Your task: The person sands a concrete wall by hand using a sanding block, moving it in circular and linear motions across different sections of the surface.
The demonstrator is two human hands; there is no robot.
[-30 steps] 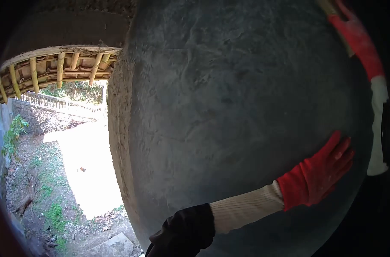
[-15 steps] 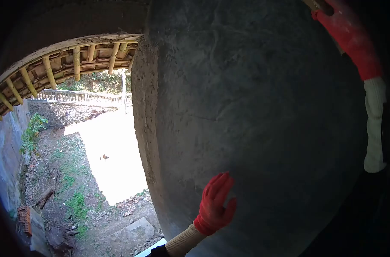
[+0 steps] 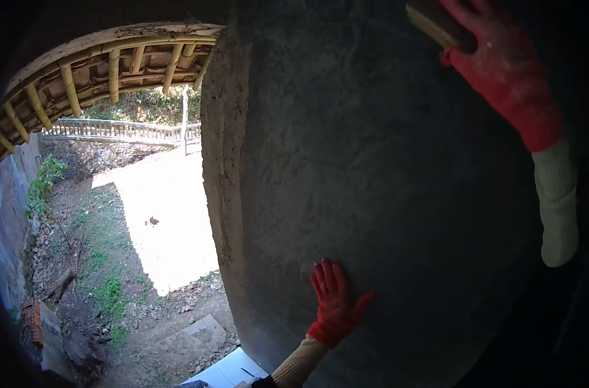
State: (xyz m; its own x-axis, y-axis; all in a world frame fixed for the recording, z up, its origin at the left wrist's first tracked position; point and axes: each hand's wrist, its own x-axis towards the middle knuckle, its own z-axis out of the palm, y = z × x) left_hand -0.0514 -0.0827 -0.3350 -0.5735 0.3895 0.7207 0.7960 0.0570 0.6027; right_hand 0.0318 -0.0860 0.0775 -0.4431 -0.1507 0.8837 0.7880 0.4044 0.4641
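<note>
A dark grey plastered wall point(image 3: 372, 187) fills the middle and right of the view. At the top right, my right hand point(image 3: 501, 61), in a red glove with a pale knitted sleeve, is closed round a flat wooden tool point(image 3: 433, 24) held at the wall's upper part. Low in the centre, my left hand point(image 3: 335, 304), gloved in red as well, lies on or close to the wall with its fingers spread, the thumb pointing right. Nothing shows in it.
The wall's rough edge point(image 3: 224, 155) borders an opening at the left. Beyond lie a tiled roof with poles point(image 3: 113, 74), a railing point(image 3: 123, 130), a yard with a chicken point(image 3: 152, 221), and bricks point(image 3: 32, 322). A white tiled surface point(image 3: 226, 370) shows at the bottom.
My right hand and the wooden tool have come further into view, moving left and down. My left hand has turned more upright with its thumb further out. The view has shifted slightly.
</note>
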